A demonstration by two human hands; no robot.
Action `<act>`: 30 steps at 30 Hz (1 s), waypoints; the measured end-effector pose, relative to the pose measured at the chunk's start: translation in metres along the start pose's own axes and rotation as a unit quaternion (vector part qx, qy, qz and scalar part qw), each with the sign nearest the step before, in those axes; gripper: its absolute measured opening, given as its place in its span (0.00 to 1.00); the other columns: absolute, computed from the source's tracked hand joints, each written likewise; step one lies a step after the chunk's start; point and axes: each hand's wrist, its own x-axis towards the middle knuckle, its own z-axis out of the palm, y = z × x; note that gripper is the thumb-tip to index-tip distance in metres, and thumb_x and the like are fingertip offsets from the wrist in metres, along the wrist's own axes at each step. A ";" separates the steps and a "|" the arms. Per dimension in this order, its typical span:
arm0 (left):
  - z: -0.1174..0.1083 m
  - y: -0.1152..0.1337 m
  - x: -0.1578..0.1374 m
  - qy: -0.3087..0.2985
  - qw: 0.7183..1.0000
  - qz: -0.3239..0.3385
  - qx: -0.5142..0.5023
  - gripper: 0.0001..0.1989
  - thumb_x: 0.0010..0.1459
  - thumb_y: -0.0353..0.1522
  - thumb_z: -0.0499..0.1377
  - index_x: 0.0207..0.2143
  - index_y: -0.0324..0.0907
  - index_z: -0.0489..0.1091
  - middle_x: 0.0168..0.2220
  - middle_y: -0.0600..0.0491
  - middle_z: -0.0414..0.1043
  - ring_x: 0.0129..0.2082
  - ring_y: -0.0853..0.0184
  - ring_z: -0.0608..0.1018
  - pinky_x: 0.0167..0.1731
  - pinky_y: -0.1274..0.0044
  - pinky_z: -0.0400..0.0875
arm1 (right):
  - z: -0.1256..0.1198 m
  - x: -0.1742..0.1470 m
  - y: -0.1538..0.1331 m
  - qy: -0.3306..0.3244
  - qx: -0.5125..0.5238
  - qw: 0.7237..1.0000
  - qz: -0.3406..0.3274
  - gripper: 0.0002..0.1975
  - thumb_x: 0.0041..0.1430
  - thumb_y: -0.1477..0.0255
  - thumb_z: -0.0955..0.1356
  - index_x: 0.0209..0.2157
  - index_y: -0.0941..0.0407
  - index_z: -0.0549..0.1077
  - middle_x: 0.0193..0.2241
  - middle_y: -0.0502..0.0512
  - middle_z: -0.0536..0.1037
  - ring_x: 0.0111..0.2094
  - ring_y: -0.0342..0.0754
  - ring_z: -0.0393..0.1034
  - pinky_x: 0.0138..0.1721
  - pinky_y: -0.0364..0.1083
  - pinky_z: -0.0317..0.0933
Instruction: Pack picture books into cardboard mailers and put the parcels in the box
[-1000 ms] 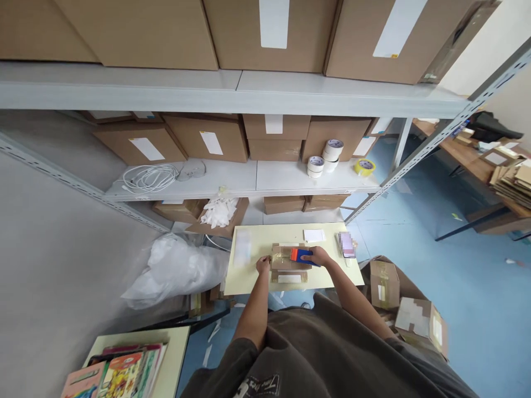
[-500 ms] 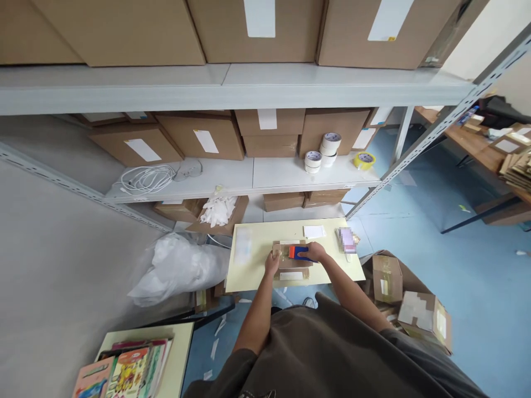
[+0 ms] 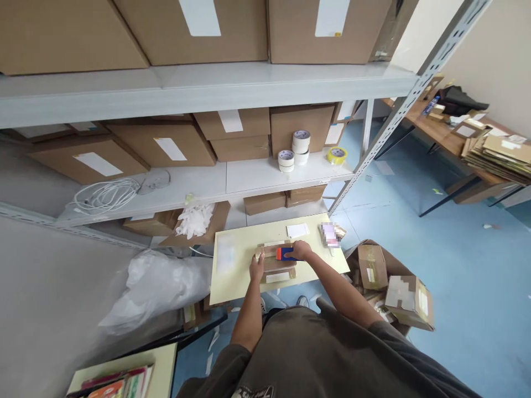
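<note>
A small cardboard box (image 3: 274, 264) with clear tape and white labels lies on the pale yellow table (image 3: 232, 284), its flaps or a second piece showing along its near and far sides. My left hand (image 3: 256, 266) grips the left end of the box, thumb on top. My right hand (image 3: 300, 251) is closed around a blue tool (image 3: 287, 254) with an orange end, which rests on or just above the top of the box. What kind of tool it is cannot be made out. Beyond the box lies a white paper slip (image 3: 297, 230).
A grey shelf (image 3: 186, 188) ahead carries cardboard boxes, white tape rolls (image 3: 286, 160), a yellow tape roll (image 3: 337, 155) and a coiled white cable (image 3: 108, 196). White gloves (image 3: 194, 220) sit below. A bulky plastic bag (image 3: 161, 282) stands left, scrap boxes (image 3: 409, 298) right.
The view has shifted, so the shelf and table appear further left. Both hands keep their hold on the box and the blue tool, with little visible movement across the box.
</note>
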 end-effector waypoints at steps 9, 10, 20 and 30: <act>0.000 0.002 0.006 -0.001 0.999 0.009 0.033 0.24 0.72 0.47 0.53 0.59 0.41 0.72 0.57 0.40 0.80 0.59 0.52 0.79 0.56 0.69 0.72 | -0.039 -0.033 0.115 0.002 -0.011 0.999 0.052 0.33 0.49 0.43 0.78 0.40 0.59 0.83 0.41 0.69 0.84 0.42 0.61 0.80 0.38 0.48 0.67; -0.001 0.002 0.006 -0.003 0.999 0.008 0.037 0.24 0.72 0.47 0.53 0.58 0.41 0.72 0.57 0.40 0.80 0.59 0.52 0.79 0.56 0.69 0.72 | -0.040 -0.035 0.119 0.000 -0.005 0.999 0.054 0.33 0.48 0.43 0.79 0.40 0.59 0.83 0.41 0.69 0.84 0.42 0.61 0.80 0.38 0.48 0.67; -0.002 0.008 0.003 -0.014 0.998 0.023 0.054 0.22 0.72 0.45 0.53 0.57 0.40 0.73 0.56 0.38 0.79 0.59 0.49 0.79 0.57 0.66 0.72 | -0.034 -0.030 0.135 -0.001 0.037 0.997 0.071 0.30 0.44 0.46 0.81 0.36 0.59 0.82 0.38 0.67 0.83 0.42 0.61 0.79 0.39 0.49 0.67; 0.000 0.007 0.007 -0.016 0.998 0.022 0.052 0.24 0.71 0.46 0.53 0.58 0.39 0.72 0.57 0.37 0.79 0.59 0.49 0.79 0.56 0.66 0.72 | -0.014 -0.022 0.128 0.047 -0.028 0.991 0.118 0.29 0.53 0.54 0.78 0.48 0.61 0.82 0.45 0.73 0.83 0.47 0.63 0.80 0.42 0.49 0.69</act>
